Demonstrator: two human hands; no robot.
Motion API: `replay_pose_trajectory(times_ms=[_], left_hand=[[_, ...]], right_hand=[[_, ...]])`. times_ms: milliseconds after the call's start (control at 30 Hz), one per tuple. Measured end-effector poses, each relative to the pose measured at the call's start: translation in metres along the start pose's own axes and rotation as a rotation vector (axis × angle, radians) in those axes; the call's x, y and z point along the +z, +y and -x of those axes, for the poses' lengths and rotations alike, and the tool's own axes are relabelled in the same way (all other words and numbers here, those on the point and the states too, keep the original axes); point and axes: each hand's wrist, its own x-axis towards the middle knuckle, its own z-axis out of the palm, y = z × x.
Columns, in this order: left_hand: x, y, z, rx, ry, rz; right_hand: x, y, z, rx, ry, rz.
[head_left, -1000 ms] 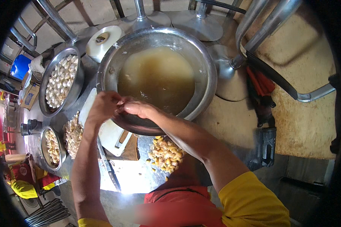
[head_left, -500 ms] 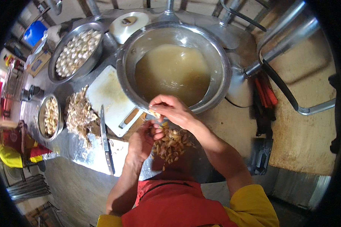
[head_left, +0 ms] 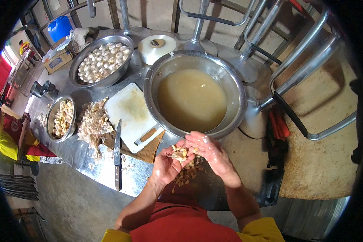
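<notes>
My left hand point(head_left: 164, 169) is cupped palm up around several garlic cloves point(head_left: 180, 154), some pale and peeled-looking. Beside it my right hand point(head_left: 214, 156) is wet, its fingers stretched out and its palm turned toward the cloves; one clove lies at its inner edge. Both hands are in front of the near rim of a large steel basin point(head_left: 240, 105) that contains cloudy tan water point(head_left: 189, 94). A small pale piece floats there. Under the hands, partly hidden by them, a pile of brownish unpeeled cloves point(head_left: 187, 174) lies on the metal table.
Left of the basin are a white cutting board point(head_left: 127, 109), a knife point(head_left: 117, 155) and a heap of garlic skins point(head_left: 93, 127). Farther left stand a small bowl of cloves point(head_left: 70, 131) and a bowl of garlic bulbs point(head_left: 127, 66). Upturned stools point(head_left: 246, 66) line the back; a person point(head_left: 12, 137) is at far left.
My right hand has unfolded from a pinch near the basin rim and come down beside the left. My left hand has turned up, with cloves now visible in it. The view has shifted.
</notes>
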Motion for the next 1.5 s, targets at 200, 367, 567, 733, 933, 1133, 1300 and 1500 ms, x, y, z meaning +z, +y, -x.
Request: replay_pose_trajectory(times_ms=[200, 367, 567, 733, 933, 1133, 1300, 1500], left_hand=[[0.010, 0.003, 0.010, -0.050, -0.087, 0.019], [-0.010, -0.009, 0.008, -0.055, 0.103, -0.206], [-0.026, -0.022, 0.018, 0.155, 0.297, -0.873], [-0.033, -0.015, 0.001, 0.459, -0.115, -1.894], [0.057, 0.045, -0.066, 0.505, 0.019, -1.638], [0.003, 0.144, -0.251, 0.628, 0.128, -2.484], [0.004, 0.108, -0.347, 0.395, -0.077, -2.825], [-0.009, 0.087, -0.407, 0.519, -0.074, -2.870]], right_hand=[[0.017, -0.022, 0.022, -0.117, 0.104, -0.014], [0.026, 0.025, 0.029, -0.416, -0.076, 0.822], [0.015, 0.028, 0.034, -0.438, 0.243, 0.722], [-0.096, -0.010, -0.058, -0.388, 0.511, 1.278], [-0.205, -0.007, -0.174, 0.348, 0.421, 1.549], [-0.242, 0.035, -0.254, 0.158, 0.284, 1.625], [-0.253, 0.065, -0.296, -0.180, 0.283, 1.837], [-0.245, 0.080, -0.305, -0.352, 0.300, 1.890]])
